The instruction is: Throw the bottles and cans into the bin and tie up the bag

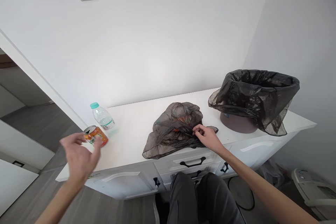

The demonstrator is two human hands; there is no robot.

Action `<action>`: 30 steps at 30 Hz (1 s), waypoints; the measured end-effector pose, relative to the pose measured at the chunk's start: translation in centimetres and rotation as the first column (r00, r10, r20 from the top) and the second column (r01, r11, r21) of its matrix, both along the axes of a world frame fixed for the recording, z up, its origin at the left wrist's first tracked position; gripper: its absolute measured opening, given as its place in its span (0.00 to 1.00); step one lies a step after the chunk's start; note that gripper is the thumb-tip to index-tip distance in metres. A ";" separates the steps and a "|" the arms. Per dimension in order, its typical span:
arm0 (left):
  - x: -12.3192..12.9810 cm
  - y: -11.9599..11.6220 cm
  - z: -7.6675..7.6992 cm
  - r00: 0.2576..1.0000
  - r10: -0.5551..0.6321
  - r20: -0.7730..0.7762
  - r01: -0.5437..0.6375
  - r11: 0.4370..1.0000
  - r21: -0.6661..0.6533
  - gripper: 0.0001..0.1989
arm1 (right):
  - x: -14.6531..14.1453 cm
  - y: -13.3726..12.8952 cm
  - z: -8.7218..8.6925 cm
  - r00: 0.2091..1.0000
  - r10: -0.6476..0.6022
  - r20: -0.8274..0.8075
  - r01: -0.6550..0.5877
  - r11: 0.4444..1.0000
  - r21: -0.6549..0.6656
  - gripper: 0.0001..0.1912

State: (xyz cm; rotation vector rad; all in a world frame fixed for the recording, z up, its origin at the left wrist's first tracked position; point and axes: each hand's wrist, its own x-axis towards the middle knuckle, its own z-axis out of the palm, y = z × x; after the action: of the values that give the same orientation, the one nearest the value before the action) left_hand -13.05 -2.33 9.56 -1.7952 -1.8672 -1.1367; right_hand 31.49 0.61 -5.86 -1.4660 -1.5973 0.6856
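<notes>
Left hand (80, 155): fingers apart, around near side of can (103, 137); hand blurred, touch cannot be told. Right hand (208, 137): fingers pinched together on bag (165, 131). Bag lies at front edge of bench (131, 141): thin, soft, probably light, slippery, easy to tear; best hold at gathered folds. Can: probably light, may dent; hold round middle. Label orange, print unreadable. Bottle (101, 114) behind: likely flexible; label too small for reading. Bin (237, 125), right: blue mark, unreadable.

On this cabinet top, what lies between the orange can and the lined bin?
In the head view, a dark plastic bag lies between the can and the bin, the right hand touching its right side.
</notes>
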 end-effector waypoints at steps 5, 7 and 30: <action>11.4 -3.1 -2.6 0.841 -0.538 -0.055 0.485 0.795 -0.364 0.18 | 0.6 0.3 -0.8 1.000 0.015 -0.021 -0.015 1.000 0.007 0.13; 15.1 -2.6 -4.7 0.742 -0.670 0.013 0.582 0.635 -0.508 0.18 | 0.9 0.7 -1.4 0.999 0.012 -0.035 -0.011 1.000 0.025 0.12; 21.5 1.1 -7.1 0.834 -0.451 -0.318 0.298 0.853 -0.428 0.30 | 0.2 -0.2 2.5 0.998 -0.045 -0.046 0.047 0.998 0.036 0.07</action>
State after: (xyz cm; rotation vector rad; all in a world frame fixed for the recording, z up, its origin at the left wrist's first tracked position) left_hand 8.48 -1.28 2.46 -2.4718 -1.5728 -0.4590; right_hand 31.72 0.43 -3.40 -1.4463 -1.5297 0.6555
